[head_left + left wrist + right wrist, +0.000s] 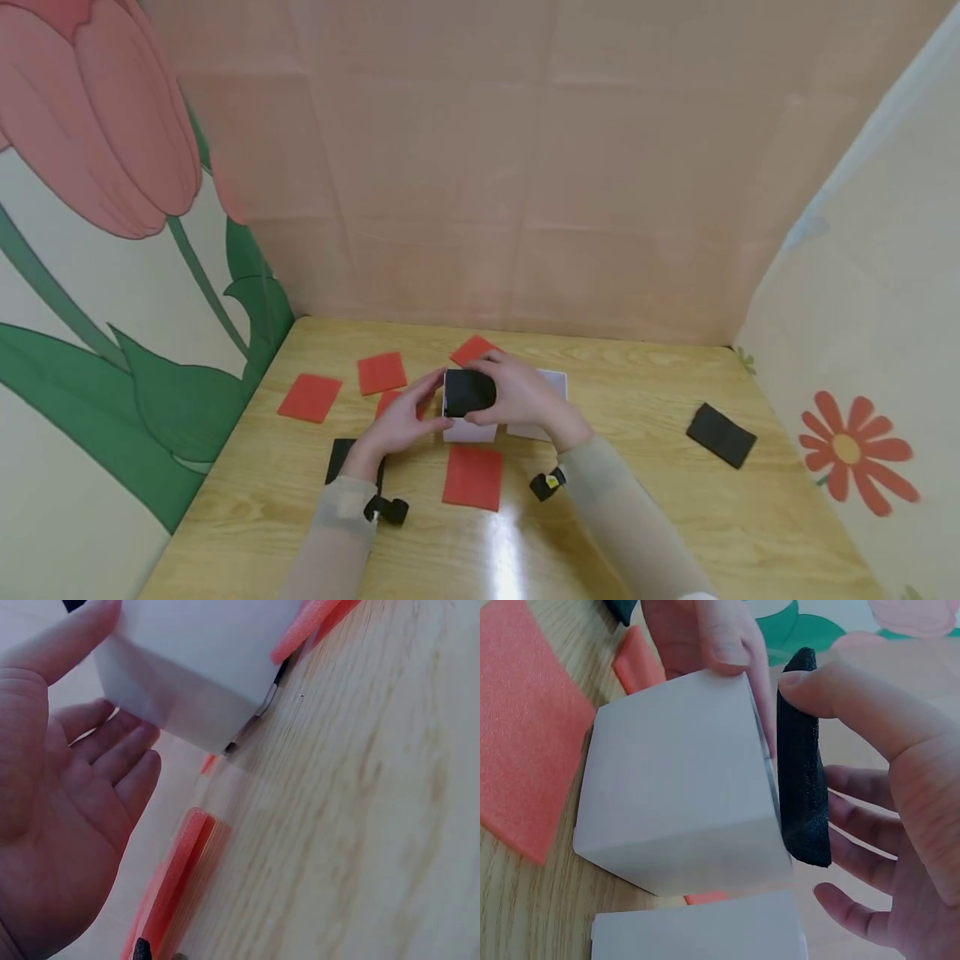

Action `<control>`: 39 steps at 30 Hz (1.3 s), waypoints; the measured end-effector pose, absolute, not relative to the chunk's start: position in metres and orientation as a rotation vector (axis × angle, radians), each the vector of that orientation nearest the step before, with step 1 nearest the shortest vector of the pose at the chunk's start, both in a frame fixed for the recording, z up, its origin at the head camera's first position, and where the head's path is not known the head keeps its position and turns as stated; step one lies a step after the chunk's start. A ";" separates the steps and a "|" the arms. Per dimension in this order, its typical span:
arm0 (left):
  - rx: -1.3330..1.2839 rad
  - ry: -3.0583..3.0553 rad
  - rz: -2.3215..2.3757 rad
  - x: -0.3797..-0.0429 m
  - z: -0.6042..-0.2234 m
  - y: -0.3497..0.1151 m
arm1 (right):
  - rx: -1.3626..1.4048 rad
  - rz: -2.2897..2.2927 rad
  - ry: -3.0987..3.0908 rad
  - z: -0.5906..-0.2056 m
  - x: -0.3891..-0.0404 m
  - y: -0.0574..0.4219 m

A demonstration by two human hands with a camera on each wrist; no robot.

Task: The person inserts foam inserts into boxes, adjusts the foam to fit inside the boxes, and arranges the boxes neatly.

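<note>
My right hand (521, 392) pinches a black foam pad (802, 765) between thumb and fingers. The pad stands almost against the open top of a white box (471, 431) and covers most of the opening in the head view. My left hand (397, 425) holds the box from its left side, thumb at the near top edge and fingers along the side wall (180, 697). What lies inside the box is hidden. Just right of it stands a second white box-like piece (555, 383), partly behind my right hand.
Several red foam squares lie about: one in front of the box (472, 477), others to the left (310, 397) and behind (474, 348). A black pad (722, 435) rests far right; another black piece (341, 457) is partly under my left wrist. A cloth wall stands behind the table.
</note>
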State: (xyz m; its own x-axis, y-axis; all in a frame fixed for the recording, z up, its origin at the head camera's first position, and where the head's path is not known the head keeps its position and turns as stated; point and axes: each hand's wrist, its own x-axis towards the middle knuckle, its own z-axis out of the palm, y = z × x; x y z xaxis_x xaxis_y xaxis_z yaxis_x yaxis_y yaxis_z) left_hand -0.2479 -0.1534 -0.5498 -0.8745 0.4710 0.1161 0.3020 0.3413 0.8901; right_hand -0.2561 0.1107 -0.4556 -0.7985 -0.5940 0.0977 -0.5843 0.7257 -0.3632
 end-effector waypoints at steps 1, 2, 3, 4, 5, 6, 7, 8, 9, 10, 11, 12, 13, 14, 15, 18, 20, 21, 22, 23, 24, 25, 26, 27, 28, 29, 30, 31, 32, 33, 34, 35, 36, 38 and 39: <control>0.708 2.435 1.563 -0.248 -0.550 -0.154 | -0.989 -0.576 2.899 -0.456 -0.258 0.110; 0.711 2.434 1.563 -0.248 -0.549 -0.154 | -0.990 -0.561 2.901 -0.457 -0.259 0.109; 0.716 2.433 1.562 -0.248 -0.549 -0.154 | -0.993 -0.541 2.902 -0.458 -0.260 0.108; 0.718 2.435 1.558 -0.248 -0.549 -0.154 | -0.998 -0.530 2.903 -0.458 -0.261 0.108; 0.720 2.432 1.561 -0.247 -0.548 -0.154 | -1.003 -0.518 2.906 -0.459 -0.262 0.107; 0.722 2.423 1.572 -0.247 -0.548 -0.154 | -1.012 -0.516 2.908 -0.459 -0.262 0.107; 0.726 2.420 1.577 -0.247 -0.547 -0.153 | -1.012 -0.514 2.909 -0.459 -0.262 0.106; 0.727 2.416 1.580 -0.247 -0.546 -0.153 | -1.016 -0.515 2.911 -0.459 -0.263 0.106; 0.722 2.414 1.580 -0.247 -0.546 -0.153 | -1.016 -0.520 2.911 -0.459 -0.263 0.105; 0.719 2.411 1.582 -0.247 -0.545 -0.153 | -1.013 -0.523 2.912 -0.458 -0.264 0.104; 0.713 2.408 1.583 -0.247 -0.545 -0.154 | -1.010 -0.526 2.913 -0.458 -0.264 0.104; 0.708 2.409 1.580 -0.248 -0.544 -0.154 | -1.003 -0.531 2.913 -0.457 -0.265 0.103; 0.703 2.417 1.569 -0.248 -0.544 -0.154 | -0.993 -0.532 2.912 -0.457 -0.266 0.103; 0.695 2.422 1.564 -0.249 -0.545 -0.154 | -0.986 -0.535 2.912 -0.457 -0.266 0.103; 0.688 2.423 1.564 -0.249 -0.545 -0.154 | -0.978 -0.539 2.912 -0.457 -0.266 0.103; 0.668 2.433 1.563 -0.248 -0.545 -0.154 | -0.960 -0.552 2.912 -0.458 -0.266 0.103; 0.663 2.438 1.561 -0.248 -0.547 -0.153 | -0.954 -0.555 2.918 -0.459 -0.265 0.103; 0.669 2.437 1.562 -0.248 -0.547 -0.153 | -0.953 -0.555 2.922 -0.459 -0.265 0.104; 0.676 2.437 1.562 -0.247 -0.548 -0.152 | -0.953 -0.559 2.928 -0.460 -0.264 0.104; 0.683 2.439 1.560 -0.247 -0.548 -0.152 | -0.955 -0.560 2.933 -0.460 -0.264 0.105; 0.694 2.438 1.563 -0.247 -0.549 -0.152 | -0.958 -0.562 2.938 -0.460 -0.264 0.105; 0.697 2.436 1.565 -0.247 -0.549 -0.152 | -0.962 -0.567 2.942 -0.461 -0.263 0.106; 0.702 2.433 1.568 -0.247 -0.549 -0.152 | -0.968 -0.573 2.944 -0.461 -0.264 0.106; 0.709 2.429 1.573 -0.248 -0.549 -0.152 | -0.971 -0.581 2.948 -0.461 -0.264 0.106; 0.711 2.427 1.576 -0.248 -0.549 -0.152 | -0.975 -0.594 2.947 -0.462 -0.264 0.107; 0.713 2.428 1.578 -0.248 -0.549 -0.152 | -0.977 -0.600 2.947 -0.462 -0.264 0.107; 0.720 2.427 1.584 -0.248 -0.549 -0.152 | -0.980 -0.610 2.948 -0.463 -0.264 0.107; 0.717 2.431 1.584 -0.248 -0.549 -0.152 | -0.983 -0.618 2.949 -0.463 -0.264 0.107; 0.719 2.433 1.586 -0.249 -0.549 -0.152 | -0.986 -0.619 2.951 -0.463 -0.265 0.106; 0.718 2.436 1.589 -0.249 -0.550 -0.152 | -0.988 -0.618 2.952 -0.464 -0.265 0.106; 0.712 2.440 1.589 -0.249 -0.550 -0.152 | -0.992 -0.613 2.951 -0.464 -0.266 0.106; 0.708 2.443 1.589 -0.249 -0.550 -0.152 | -0.997 -0.607 2.952 -0.465 -0.266 0.106; 0.703 2.443 1.588 -0.249 -0.550 -0.152 | -0.997 -0.597 2.949 -0.465 -0.266 0.105; 0.697 2.437 1.584 -0.249 -0.551 -0.152 | -0.989 -0.569 2.944 -0.467 -0.266 0.105; 0.698 2.433 1.581 -0.249 -0.551 -0.152 | -0.981 -0.559 2.942 -0.468 -0.265 0.105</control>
